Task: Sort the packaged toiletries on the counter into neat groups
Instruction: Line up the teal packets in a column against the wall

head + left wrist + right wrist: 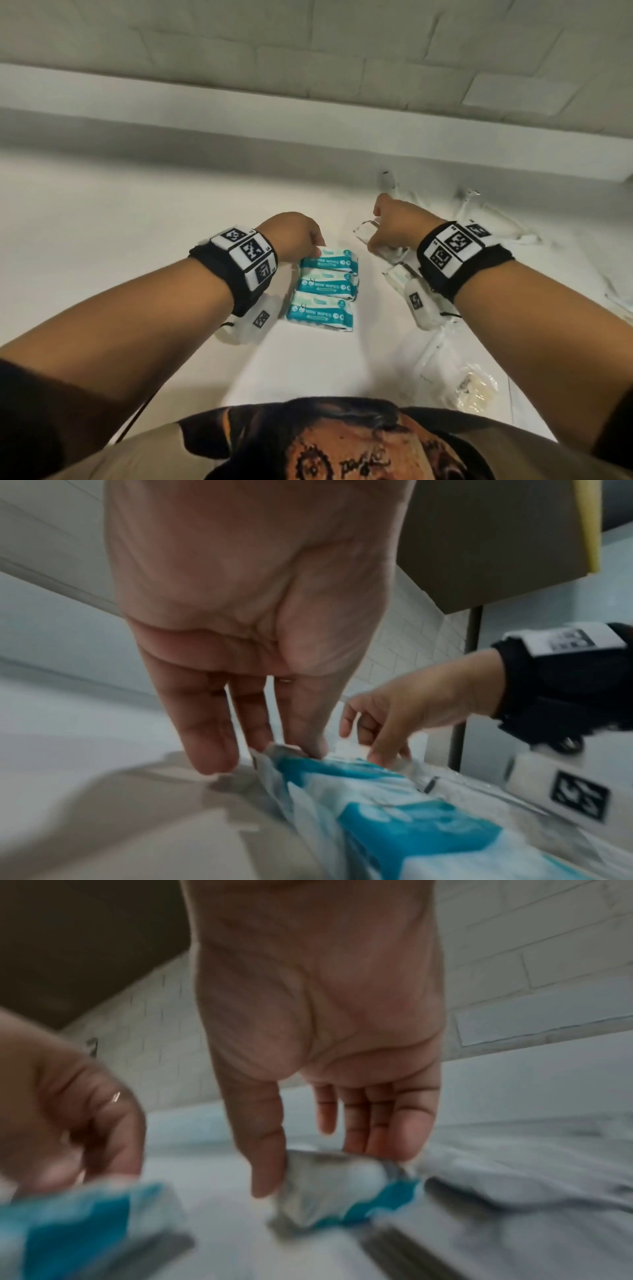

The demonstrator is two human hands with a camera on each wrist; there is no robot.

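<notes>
Soft wipe packs, one hand on each

Three teal-and-white mini wipes packs (pixel 323 294) lie in a tidy column at the centre of the head view, long sides touching, on the white tabletop (pixel 137 212). The left hand (pixel 294 236) sits at the upper end of that column; the left wrist view shows its fingers (pixel 205 739) straight and pointing down, fingertips touching the crimped end of the top pack, with nothing curled round it. Right of centre, the right hand (pixel 394 222) is over a small pack (pixel 329 1188), and the right wrist view shows thumb and fingers pinching it from either side; the picture is blurred, so whether it is lifted off the tabletop I cannot tell. It shows a teal patch, so it looks like another wipes pack, though the print cannot be read.

More clear and white sachets (pixel 445 363) lie scattered at the right and lower right of the head view, unsorted.

These packs should be light and squashy, in a thin film wrapper that dents under the fingers and is likely a little slick. Their flat faces slide easily on the smooth tabletop, so a nudge against one end is enough to square the column. For lifting, a pinch across the short width of the body seems safest; the crimped end seals give purchase but let the pack dangle and swing
</notes>
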